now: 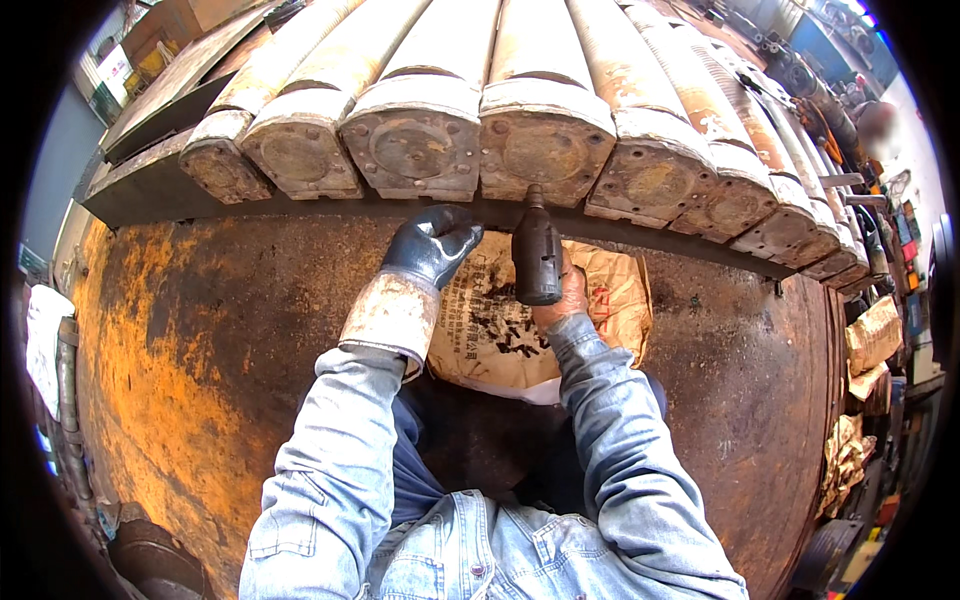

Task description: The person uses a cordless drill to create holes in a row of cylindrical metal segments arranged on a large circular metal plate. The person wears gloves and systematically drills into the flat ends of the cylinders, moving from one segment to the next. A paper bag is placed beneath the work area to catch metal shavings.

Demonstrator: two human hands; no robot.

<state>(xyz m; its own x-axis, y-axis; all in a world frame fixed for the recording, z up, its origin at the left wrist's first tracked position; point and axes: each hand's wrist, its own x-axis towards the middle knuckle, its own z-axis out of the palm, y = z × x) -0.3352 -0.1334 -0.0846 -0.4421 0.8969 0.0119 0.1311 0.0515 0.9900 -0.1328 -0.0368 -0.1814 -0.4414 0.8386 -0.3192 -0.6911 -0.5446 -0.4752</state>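
My right hand (570, 298) is bare and wrapped round the grip of a dark impact wrench (538, 255), which partly hides it. The wrench's narrow nose points away from me, at the lower edge of a rusty end plate (545, 150) on a thick cylinder. Whether the nose touches the plate, I cannot tell. Left of the wrench, my left hand (437, 243) wears a dark coated glove with a pale, stained cuff. Its fingers are curled together just below the neighbouring end plate (415, 150); anything in them is hidden. Small dark bolts (520, 338) lie scattered on a brown paper sack (625, 285) beneath my hands.
Several worn cylinders (440, 40) lie side by side on a dark steel beam (300, 208) across the far side. Under them is a rusty, orange-stained steel floor (200, 340). Crumpled brown paper (848, 460) and cluttered shelving stand at the right; a round dark container (160, 560) sits lower left.
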